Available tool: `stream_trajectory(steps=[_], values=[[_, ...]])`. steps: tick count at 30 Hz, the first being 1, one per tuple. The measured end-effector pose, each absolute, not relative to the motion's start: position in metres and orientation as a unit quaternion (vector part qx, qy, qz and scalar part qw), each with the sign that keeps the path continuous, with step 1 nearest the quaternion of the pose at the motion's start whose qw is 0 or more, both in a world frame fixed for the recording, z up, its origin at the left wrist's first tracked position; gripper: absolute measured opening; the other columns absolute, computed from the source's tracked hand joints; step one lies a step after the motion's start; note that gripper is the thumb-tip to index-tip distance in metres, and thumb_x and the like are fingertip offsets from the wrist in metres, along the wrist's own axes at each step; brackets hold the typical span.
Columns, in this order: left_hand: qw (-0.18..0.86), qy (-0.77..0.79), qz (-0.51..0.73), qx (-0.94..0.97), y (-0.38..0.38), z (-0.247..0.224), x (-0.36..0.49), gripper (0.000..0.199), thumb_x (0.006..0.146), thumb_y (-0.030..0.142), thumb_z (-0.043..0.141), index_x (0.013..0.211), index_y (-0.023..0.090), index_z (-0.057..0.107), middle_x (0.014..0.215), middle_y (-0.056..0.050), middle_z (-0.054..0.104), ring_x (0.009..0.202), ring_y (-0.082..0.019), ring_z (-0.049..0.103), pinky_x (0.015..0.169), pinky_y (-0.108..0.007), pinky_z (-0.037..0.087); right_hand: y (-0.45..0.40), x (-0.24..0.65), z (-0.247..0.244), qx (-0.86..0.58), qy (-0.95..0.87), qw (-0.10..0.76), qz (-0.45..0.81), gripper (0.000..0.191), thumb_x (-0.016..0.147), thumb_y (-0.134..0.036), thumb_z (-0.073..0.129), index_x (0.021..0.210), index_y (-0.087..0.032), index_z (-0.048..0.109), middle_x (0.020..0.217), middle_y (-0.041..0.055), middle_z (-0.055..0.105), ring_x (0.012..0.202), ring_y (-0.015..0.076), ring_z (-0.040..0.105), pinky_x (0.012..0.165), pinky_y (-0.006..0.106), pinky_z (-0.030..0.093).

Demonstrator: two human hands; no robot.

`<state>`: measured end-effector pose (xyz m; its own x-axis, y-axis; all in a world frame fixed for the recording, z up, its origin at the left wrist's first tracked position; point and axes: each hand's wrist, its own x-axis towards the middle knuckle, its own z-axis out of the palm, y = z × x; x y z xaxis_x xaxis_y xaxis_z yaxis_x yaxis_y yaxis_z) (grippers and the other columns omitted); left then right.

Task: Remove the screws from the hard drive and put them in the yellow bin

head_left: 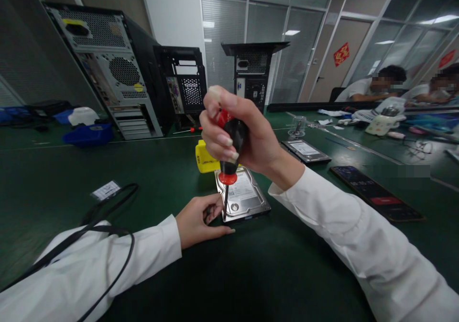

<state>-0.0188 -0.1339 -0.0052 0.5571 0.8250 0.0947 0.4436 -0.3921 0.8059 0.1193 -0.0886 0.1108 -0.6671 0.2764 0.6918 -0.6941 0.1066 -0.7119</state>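
My right hand (244,135) is wrapped round the handle of a black and red screwdriver (228,169), held upright with its shaft pointing down. The tip meets the near left corner of a silver hard drive (245,193) lying label up on the green table. My left hand (204,219) rests at the drive's left edge, its thumb stretched along the near side and its other fingers curled beside the corner. Whether those fingers pinch anything small is hidden. Behind the drive sits a yellow container (205,159), partly covered by my right hand.
A second hard drive (307,150) and a phone (376,193) lie to the right. Computer cases (125,68) stand at the back, near a blue bin (88,134). A black cable (118,205) crosses my left sleeve. Two people sit at the far right.
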Motion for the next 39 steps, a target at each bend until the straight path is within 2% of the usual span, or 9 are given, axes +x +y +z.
stream_trajectory(steps=[3, 6, 14, 19, 24, 29, 32, 36, 39], values=[[0.372, 0.4, 0.247, 0.801, -0.133, -0.006, -0.019, 0.041, 0.065, 0.031, 0.074, 0.06, 0.019, 0.035, 0.054, 0.009, 0.033, 0.049, -0.007, 0.031, 0.046, -0.019, 0.024, -0.089, 0.12, 0.113, 0.166, -0.66, 0.377, 0.628, 0.039, 0.089, -0.049, 0.037, 0.089, -0.014, 0.056, 0.058, -0.0036, 0.046, 0.045, 0.0056, 0.044, 0.044, 0.018, 0.04], [0.367, 0.398, 0.246, 0.804, -0.132, -0.008, -0.02, 0.041, 0.065, 0.033, 0.074, 0.06, 0.019, 0.035, 0.054, 0.009, 0.034, 0.049, -0.008, 0.032, 0.046, -0.019, 0.024, -0.089, 0.123, 0.114, 0.125, -0.673, 0.366, 0.63, 0.045, 0.093, -0.043, 0.024, 0.088, -0.013, 0.057, 0.063, -0.0009, 0.049, 0.054, 0.0079, 0.05, 0.052, 0.021, 0.044], [0.363, 0.401, 0.24, 0.806, -0.133, -0.006, -0.019, 0.04, 0.066, 0.034, 0.073, 0.06, 0.019, 0.036, 0.054, 0.009, 0.034, 0.048, -0.007, 0.033, 0.046, -0.019, 0.026, -0.086, 0.122, 0.109, 0.138, -0.673, 0.354, 0.634, 0.036, 0.087, -0.047, 0.042, 0.085, -0.013, 0.056, 0.083, 0.0019, 0.055, 0.068, 0.0106, 0.059, 0.065, 0.025, 0.052], [0.368, 0.4, 0.242, 0.804, -0.133, -0.005, -0.018, 0.039, 0.066, 0.033, 0.073, 0.06, 0.018, 0.037, 0.054, 0.009, 0.034, 0.048, -0.007, 0.032, 0.046, -0.019, 0.025, -0.087, 0.119, 0.109, 0.178, -0.673, 0.368, 0.616, 0.027, 0.085, -0.043, 0.049, 0.083, -0.017, 0.048, 0.083, -0.001, 0.059, 0.059, 0.0079, 0.06, 0.056, 0.022, 0.05], [0.368, 0.402, 0.245, 0.802, -0.134, -0.004, -0.017, 0.038, 0.066, 0.033, 0.072, 0.059, 0.018, 0.037, 0.053, 0.01, 0.033, 0.047, -0.007, 0.031, 0.046, -0.019, 0.025, -0.09, 0.118, 0.109, 0.173, -0.658, 0.348, 0.645, 0.023, 0.089, -0.038, 0.044, 0.077, -0.018, 0.041, 0.059, -0.0056, 0.048, 0.039, 0.0033, 0.042, 0.037, 0.013, 0.034], [0.363, 0.403, 0.244, 0.804, -0.134, -0.004, -0.017, 0.036, 0.068, 0.031, 0.07, 0.059, 0.018, 0.038, 0.052, 0.01, 0.033, 0.047, -0.007, 0.031, 0.046, -0.019, 0.025, -0.093, 0.121, 0.112, 0.15, -0.67, 0.342, 0.642, 0.042, 0.091, -0.05, 0.026, 0.087, -0.017, 0.05, 0.057, -0.0046, 0.044, 0.041, 0.0052, 0.041, 0.04, 0.017, 0.038], [0.365, 0.406, 0.243, 0.802, -0.133, -0.004, -0.018, 0.035, 0.069, 0.031, 0.07, 0.06, 0.018, 0.038, 0.053, 0.009, 0.034, 0.048, -0.007, 0.032, 0.046, -0.019, 0.025, -0.096, 0.123, 0.114, 0.098, -0.688, 0.343, 0.632, 0.05, 0.094, -0.034, 0.008, 0.092, -0.014, 0.054, 0.063, -0.002, 0.047, 0.053, 0.0068, 0.048, 0.052, 0.019, 0.044], [0.37, 0.404, 0.241, 0.801, -0.133, -0.004, -0.017, 0.036, 0.069, 0.032, 0.07, 0.061, 0.019, 0.038, 0.054, 0.009, 0.034, 0.049, -0.008, 0.032, 0.047, -0.019, 0.026, -0.097, 0.123, 0.114, 0.128, -0.675, 0.339, 0.643, 0.034, 0.089, -0.043, 0.036, 0.085, -0.014, 0.055, 0.077, 0.0006, 0.054, 0.066, 0.0094, 0.056, 0.057, 0.02, 0.05], [0.367, 0.401, 0.242, 0.803, -0.133, -0.005, -0.017, 0.037, 0.069, 0.032, 0.07, 0.06, 0.019, 0.037, 0.053, 0.009, 0.034, 0.049, -0.008, 0.032, 0.047, -0.019, 0.025, -0.098, 0.121, 0.113, 0.127, -0.665, 0.347, 0.65, 0.02, 0.085, -0.035, 0.05, 0.081, -0.016, 0.052, 0.08, -0.0008, 0.055, 0.067, 0.0095, 0.059, 0.055, 0.02, 0.051]])
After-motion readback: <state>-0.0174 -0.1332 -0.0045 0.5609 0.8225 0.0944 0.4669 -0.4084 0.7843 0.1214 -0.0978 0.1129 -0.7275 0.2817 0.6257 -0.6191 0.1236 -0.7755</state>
